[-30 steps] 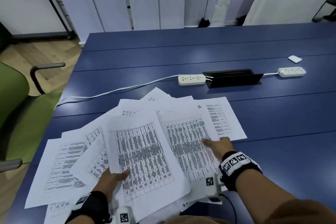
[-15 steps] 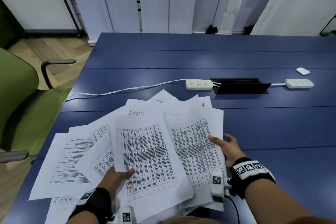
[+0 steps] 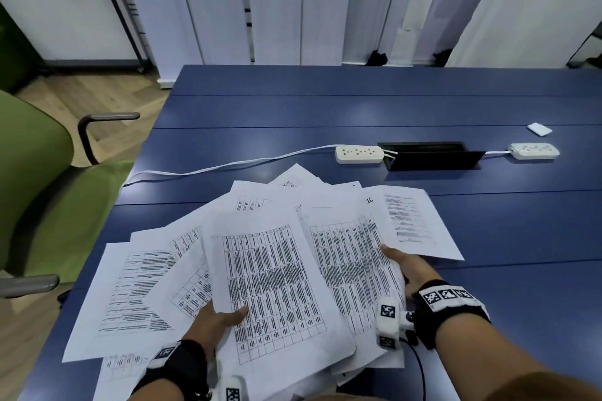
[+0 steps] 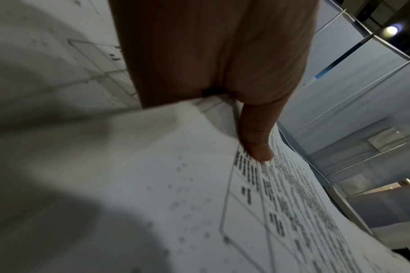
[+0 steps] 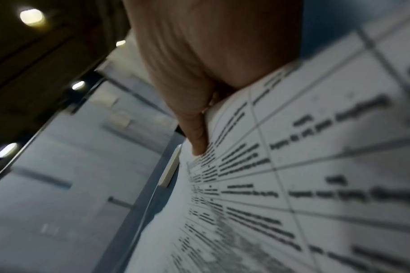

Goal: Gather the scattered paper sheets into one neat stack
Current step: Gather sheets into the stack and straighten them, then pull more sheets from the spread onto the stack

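Blue table fills centre frame, green chair at left edge. Paper sheets lie fanned, overlapping, lower centre. Left hand grips sheets' near edge w/ thumb on top; right hand pinches right-side sheets, thumb over print. Two power strips mid-right, behind sheets.

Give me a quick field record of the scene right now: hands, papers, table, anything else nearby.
left hand: grips the near-left edge of the loose white printed paper sheets, thumb on top
right hand: holds the sheets' right edge, thumb on top
sheets: fanned and overlapping, not squared into one stack; several spread to the left
surface: dark blue table
beyond the sheets: two white power strips, a black cable box, a small white flat object
left of the table: green chair
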The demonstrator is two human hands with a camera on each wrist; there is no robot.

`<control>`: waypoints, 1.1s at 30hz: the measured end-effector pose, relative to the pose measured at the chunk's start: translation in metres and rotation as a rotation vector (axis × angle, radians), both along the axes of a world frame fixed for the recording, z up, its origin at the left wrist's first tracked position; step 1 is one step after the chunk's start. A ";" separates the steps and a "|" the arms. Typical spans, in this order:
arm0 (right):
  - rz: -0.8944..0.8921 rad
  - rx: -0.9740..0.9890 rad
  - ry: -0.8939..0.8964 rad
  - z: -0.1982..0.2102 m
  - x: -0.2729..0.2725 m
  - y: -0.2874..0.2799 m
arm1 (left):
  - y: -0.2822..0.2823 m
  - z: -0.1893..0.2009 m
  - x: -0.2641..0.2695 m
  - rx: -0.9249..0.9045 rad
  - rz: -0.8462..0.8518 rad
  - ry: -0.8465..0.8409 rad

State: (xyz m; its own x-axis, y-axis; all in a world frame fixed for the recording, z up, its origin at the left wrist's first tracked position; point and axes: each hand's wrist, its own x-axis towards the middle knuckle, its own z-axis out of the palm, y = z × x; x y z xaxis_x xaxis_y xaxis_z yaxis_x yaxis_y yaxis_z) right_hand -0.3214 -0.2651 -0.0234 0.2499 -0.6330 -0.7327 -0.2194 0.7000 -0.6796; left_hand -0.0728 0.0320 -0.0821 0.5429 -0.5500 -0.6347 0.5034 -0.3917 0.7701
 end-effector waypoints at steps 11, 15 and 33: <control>-0.054 -0.767 0.418 0.057 0.004 -0.008 | 0.002 0.003 0.002 -0.020 -0.041 0.013; -0.021 -0.982 0.440 0.123 0.008 -0.007 | 0.002 0.006 0.001 -0.062 -0.070 -0.016; -0.377 -0.937 -0.306 0.227 0.019 0.027 | 0.003 0.020 -0.014 -0.145 -0.120 -0.489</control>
